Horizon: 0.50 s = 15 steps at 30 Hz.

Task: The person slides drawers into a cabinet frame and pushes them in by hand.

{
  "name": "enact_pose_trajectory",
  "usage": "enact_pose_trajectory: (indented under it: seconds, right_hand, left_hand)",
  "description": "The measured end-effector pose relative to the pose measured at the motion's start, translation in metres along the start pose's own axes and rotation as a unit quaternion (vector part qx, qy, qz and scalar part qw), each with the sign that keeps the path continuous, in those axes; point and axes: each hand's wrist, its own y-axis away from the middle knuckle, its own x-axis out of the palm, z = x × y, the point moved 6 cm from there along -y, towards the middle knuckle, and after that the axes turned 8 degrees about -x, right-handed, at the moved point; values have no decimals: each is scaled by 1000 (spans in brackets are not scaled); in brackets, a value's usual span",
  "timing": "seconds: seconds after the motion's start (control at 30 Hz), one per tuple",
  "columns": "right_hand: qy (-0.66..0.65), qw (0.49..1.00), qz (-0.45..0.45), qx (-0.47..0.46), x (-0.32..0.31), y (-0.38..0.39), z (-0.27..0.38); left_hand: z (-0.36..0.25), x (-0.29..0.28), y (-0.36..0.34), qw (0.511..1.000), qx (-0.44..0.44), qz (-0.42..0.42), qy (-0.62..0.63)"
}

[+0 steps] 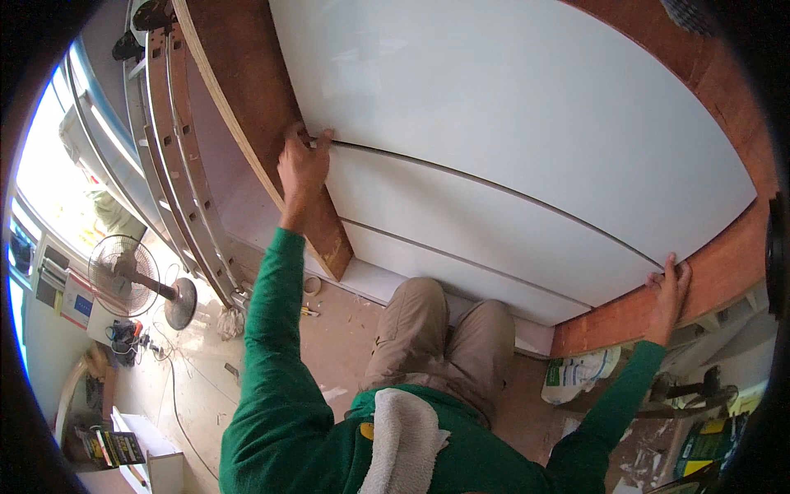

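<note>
A wooden cabinet frame (247, 78) stands in front of me, holding white glossy panels that look like drawer fronts. At the narrow gap below the large upper white panel (510, 107), my left hand (304, 169) grips the upper left corner of the middle drawer front (461, 210); its fingers are bent, and some tips are hidden at the edge. My right hand (668, 296) has its fingertips hooked at the same drawer front's far right end, beside the red-brown side board (609, 317). Below lies another white drawer front (428, 259).
A ladder (177, 140) leans at the left, near a standing fan (123, 276). Cables and a power tool (127, 337) lie on the floor beside a tape roll (312, 286). A white sack (580, 375) sits at the right under the cabinet side. My knees are close to the cabinet base.
</note>
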Motion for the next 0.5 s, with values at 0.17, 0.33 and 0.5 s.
enact_pose_trajectory:
  seconds: [0.17,0.33,0.5]
  right_hand:
    - [-13,999,-39,0,6,1,-8]
    - [-48,997,-68,-4,5,-2,-10]
    - [-75,993,-90,-22,7,-1,-13]
  left_hand:
    - [18,36,54,853,-189,20,487]
    - [4,42,56,737,-236,127,620]
    - [-2,32,47,729,-282,110,614]
